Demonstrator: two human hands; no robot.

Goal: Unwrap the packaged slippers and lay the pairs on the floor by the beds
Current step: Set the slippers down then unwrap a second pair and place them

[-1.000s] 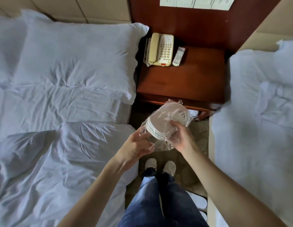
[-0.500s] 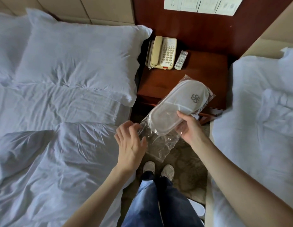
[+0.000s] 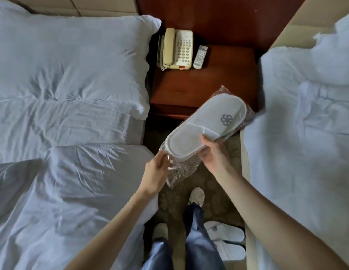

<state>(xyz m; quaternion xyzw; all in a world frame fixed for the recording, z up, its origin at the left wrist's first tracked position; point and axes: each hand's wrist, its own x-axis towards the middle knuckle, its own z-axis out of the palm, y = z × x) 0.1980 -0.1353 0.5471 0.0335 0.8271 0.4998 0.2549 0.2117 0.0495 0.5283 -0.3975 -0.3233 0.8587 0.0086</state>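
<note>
I hold the wrapped slippers (image 3: 204,129) in the air in front of me, over the strip of carpet (image 3: 214,180) between the two beds and just short of the nightstand (image 3: 228,78). My right hand (image 3: 214,154) is closed on the pack's near long edge about halfway along, thumb on top, so it carries the weight. The pack's long axis runs on a slant: the toe end with the logo points up and away to my right, toward the right bed (image 3: 306,133), and the heel end comes down toward my left. That heel end is where the loose plastic bag (image 3: 179,170) hangs slack and crumpled, and my left hand (image 3: 157,170) is right there, fingers pinched on the film beside the heel. So the opening lies on my left hand's side, and I judge the pull should run along that slant, bag drawn down-left while my right hand keeps the slippers steady. One unwrapped pair (image 3: 226,242) already lies on the floor by the right bed, near my feet.
</note>
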